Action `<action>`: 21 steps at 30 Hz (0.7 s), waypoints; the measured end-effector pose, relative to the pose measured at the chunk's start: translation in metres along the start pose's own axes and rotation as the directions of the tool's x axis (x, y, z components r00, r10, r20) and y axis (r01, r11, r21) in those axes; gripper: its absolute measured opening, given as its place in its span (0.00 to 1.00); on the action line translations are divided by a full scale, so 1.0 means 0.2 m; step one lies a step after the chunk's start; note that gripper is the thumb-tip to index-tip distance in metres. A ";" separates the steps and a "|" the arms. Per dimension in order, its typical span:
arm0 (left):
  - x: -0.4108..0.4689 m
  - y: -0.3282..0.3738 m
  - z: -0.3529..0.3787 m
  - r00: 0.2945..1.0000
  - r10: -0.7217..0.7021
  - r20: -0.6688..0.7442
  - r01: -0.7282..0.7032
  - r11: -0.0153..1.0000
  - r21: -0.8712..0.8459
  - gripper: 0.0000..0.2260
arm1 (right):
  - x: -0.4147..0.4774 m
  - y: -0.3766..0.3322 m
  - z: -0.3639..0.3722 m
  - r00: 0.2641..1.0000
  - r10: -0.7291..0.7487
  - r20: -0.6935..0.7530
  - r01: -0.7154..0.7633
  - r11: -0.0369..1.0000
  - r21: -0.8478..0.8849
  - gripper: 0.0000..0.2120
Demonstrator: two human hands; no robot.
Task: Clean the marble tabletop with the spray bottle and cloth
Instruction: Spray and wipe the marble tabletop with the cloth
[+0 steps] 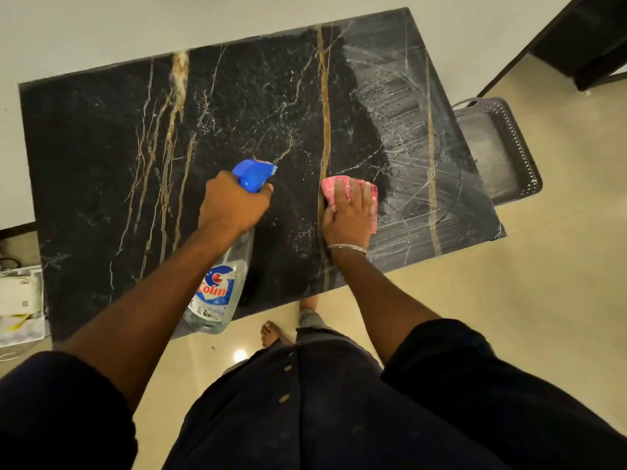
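The black marble tabletop (pixel 101 147) with gold and white veins fills the upper middle of the head view. My left hand (pixel 232 201) grips the neck of a clear spray bottle (pixel 217 293) with a blue trigger head, its nozzle pointing over the table's centre. My right hand (pixel 349 212) presses flat on a pink cloth (pixel 330 186) lying on the marble near the front edge. Fine droplets speckle the dark centre. The right part of the top carries pale wet streaks.
A grey perforated plastic basket (pixel 522 157) stands on the floor just beyond the table's right edge. Papers (pixel 18 300) lie on the floor at the left. A dark door frame (pixel 583 39) is at the top right. My feet are under the front edge.
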State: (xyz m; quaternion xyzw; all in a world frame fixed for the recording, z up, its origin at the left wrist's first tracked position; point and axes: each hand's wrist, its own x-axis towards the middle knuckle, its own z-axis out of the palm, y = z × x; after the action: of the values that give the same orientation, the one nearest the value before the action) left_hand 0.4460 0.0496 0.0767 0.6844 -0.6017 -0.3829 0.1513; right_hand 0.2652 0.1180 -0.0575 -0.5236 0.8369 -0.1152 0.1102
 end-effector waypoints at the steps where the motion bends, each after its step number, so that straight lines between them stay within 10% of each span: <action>1: -0.01 -0.01 0.00 1.000 -0.009 0.001 0.009 1.000 -0.003 0.15 | -0.05 -0.06 0.02 0.998 -0.067 0.013 0.067 0.998 0.011 0.29; 8: -0.07 0.00 0.02 1.000 0.006 0.003 -0.006 1.000 -0.027 0.12 | -0.18 0.01 0.04 0.805 -0.579 0.132 0.580 0.814 0.038 0.27; 17: -0.13 -0.05 0.01 0.996 0.085 0.026 -0.084 0.996 -0.022 0.09 | -0.20 0.09 -0.01 0.997 -0.065 -0.032 0.065 0.998 0.010 0.26; 21: -0.15 -0.08 0.04 0.997 0.073 0.031 -0.073 0.997 -0.002 0.10 | -0.38 -0.07 0.08 0.967 -0.256 0.005 0.255 0.965 0.070 0.27</action>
State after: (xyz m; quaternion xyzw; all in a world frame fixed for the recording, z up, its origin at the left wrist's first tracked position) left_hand 0.4527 0.0838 0.0719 0.6560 -0.6283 -0.3881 0.1561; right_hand 0.3141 0.1806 -0.0631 -0.6237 0.7573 -0.1532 0.1183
